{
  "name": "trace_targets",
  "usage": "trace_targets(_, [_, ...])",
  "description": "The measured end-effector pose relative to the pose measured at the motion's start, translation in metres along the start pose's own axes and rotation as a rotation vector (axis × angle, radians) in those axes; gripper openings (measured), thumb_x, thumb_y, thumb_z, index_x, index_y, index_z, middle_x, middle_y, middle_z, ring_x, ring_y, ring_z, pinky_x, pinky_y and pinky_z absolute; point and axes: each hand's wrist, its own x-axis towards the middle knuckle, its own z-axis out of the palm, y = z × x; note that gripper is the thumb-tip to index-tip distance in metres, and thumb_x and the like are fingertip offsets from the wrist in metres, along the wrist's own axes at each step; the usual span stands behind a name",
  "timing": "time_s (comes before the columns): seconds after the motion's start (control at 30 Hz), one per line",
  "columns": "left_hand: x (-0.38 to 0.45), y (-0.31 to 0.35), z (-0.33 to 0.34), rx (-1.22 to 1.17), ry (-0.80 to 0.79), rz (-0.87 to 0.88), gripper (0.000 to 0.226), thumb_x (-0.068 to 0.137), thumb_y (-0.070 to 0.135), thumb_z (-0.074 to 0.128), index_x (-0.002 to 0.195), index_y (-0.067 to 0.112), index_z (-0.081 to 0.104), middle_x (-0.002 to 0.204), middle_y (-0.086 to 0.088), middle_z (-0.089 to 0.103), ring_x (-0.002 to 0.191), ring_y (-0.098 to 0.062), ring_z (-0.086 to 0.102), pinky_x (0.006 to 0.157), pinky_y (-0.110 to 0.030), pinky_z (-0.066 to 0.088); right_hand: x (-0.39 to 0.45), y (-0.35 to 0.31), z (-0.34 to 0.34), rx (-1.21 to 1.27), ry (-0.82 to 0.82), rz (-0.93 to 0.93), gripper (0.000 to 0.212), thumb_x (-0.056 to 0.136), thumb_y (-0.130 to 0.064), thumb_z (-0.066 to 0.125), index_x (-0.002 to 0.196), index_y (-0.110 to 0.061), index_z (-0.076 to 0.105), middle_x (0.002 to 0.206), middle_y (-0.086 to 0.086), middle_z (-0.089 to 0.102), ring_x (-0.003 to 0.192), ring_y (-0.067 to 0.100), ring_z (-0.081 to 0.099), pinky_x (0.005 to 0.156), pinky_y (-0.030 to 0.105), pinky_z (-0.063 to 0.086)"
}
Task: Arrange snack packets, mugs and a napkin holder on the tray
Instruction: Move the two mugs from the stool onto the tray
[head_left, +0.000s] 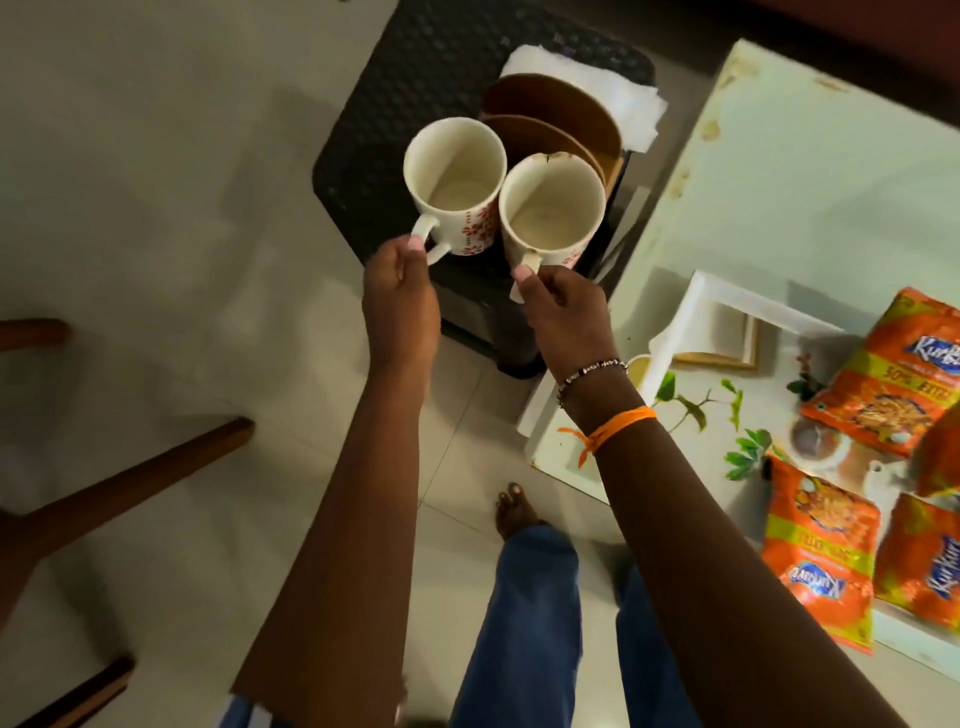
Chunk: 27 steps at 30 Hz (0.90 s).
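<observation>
Both hands are out over a black woven stool (410, 93), and each one grips a mug by its handle. The left hand (399, 296) is closed around the handle of the left mug (456, 187), a cream mug with a red pattern on its side, open end up and seemingly empty. The right hand (563, 317) pinches the handle of the right mug (551, 208), which is the same kind and also looks empty; its rim shows a small dark chip at the far edge. The two mugs sit just beside each other, nearly touching, though whether they rest on the stool or are lifted off it cannot be told. Just beyond the mugs, on the same stool, stands the brown napkin holder (556, 119) with white napkins (602, 88) at its far side. To the right of the right hand, on a pale table (810, 171), lies the white tray (691, 332) with a leaf print, its near corner just under the right wrist. Orange snack packets (883, 374) lie on the tray farther right of the right forearm, several of them close together. The right wrist wears a beaded bracelet (592, 370) and an orange thread (618, 422). Left of the left arm, wooden chair legs (130, 483) stand on the tiled floor (156, 156).
</observation>
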Motion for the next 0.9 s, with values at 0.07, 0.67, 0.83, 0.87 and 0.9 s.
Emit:
trace_targets(0.07, [0.009, 0.001, -0.001, 0.031, -0.059, 0.031, 0.030, 0.098, 0.026, 0.039, 0.113, 0.012, 0.061, 0.118, -0.008, 0.061, 0.100, -0.010, 0.052, 0.074, -0.013, 0.039, 0.004, 0.000, 0.006, 0.030, 0.034, 0.030, 0.029, 0.088, -0.027, 0.057, 0.090, 0.000, 0.068, 0.074, 0.011, 0.063, 0.074, 0.015, 0.052, 0.070, 0.027, 0.040])
trace_targets(0.67, [-0.072, -0.011, 0.012, 0.045, -0.214, 0.002, 0.020, 0.095, 0.025, 0.047, 0.088, 0.015, 0.064, 0.095, -0.006, 0.066, 0.095, -0.016, 0.060, 0.092, -0.036, 0.049, -0.055, 0.042, -0.068, -0.022, 0.160, -0.060, 0.025, 0.090, -0.016, 0.056, 0.084, 0.006, 0.066, 0.082, 0.022, 0.065, 0.077, 0.024, 0.054, 0.073, 0.032, 0.042])
trace_targets(0.83, [-0.124, -0.023, 0.031, 0.061, -0.297, 0.011, 0.022, 0.094, 0.023, 0.049, 0.095, 0.010, 0.066, 0.095, -0.008, 0.069, 0.089, -0.015, 0.060, 0.086, -0.033, 0.047, -0.092, 0.078, -0.116, -0.079, 0.219, -0.081, 0.023, 0.090, -0.014, 0.055, 0.083, 0.008, 0.063, 0.080, 0.021, 0.066, 0.079, 0.033, 0.061, 0.077, 0.048, 0.048])
trace_targets(0.87, [-0.134, -0.025, 0.034, 0.070, -0.312, 0.013, 0.021, 0.094, 0.022, 0.050, 0.094, 0.010, 0.067, 0.094, -0.009, 0.069, 0.089, -0.015, 0.060, 0.084, -0.032, 0.047, -0.099, 0.085, -0.124, -0.099, 0.233, -0.079, 0.024, 0.089, -0.014, 0.056, 0.078, 0.006, 0.060, 0.073, 0.013, 0.064, 0.072, 0.027, 0.060, 0.074, 0.048, 0.049])
trace_targets(0.9, [-0.145, -0.028, 0.037, 0.085, -0.329, 0.016, 0.021, 0.094, 0.022, 0.050, 0.093, 0.009, 0.067, 0.093, -0.009, 0.069, 0.088, -0.016, 0.060, 0.084, -0.032, 0.047, -0.108, 0.093, -0.133, -0.117, 0.256, -0.073, 0.023, 0.089, -0.015, 0.056, 0.074, 0.002, 0.057, 0.067, 0.003, 0.059, 0.066, 0.020, 0.055, 0.071, 0.047, 0.049])
